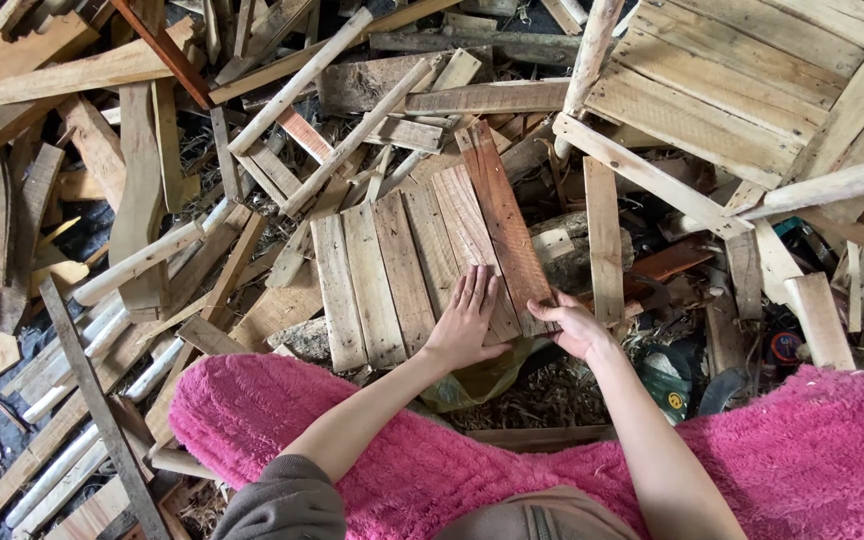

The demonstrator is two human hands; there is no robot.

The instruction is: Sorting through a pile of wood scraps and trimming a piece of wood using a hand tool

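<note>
The row of slats (402, 270) is pinned by the left hand (465, 322), laid flat with fingers together. The reddish end slat (504, 225) is pinched at its near end by the right hand (574, 325); it is best butted tight against its neighbour.

Scrap wood heap (102, 200); slatted pallet (742, 90) upper right; pink fleece (432, 450); yellow bag (482, 380)

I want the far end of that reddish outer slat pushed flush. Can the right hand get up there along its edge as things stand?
Probably yes. The right hand already grips the reddish slat at its near end, and its outer edge looks open; only a grey log lies low beside it. The left hand rests flat on neighbouring slats.
</note>
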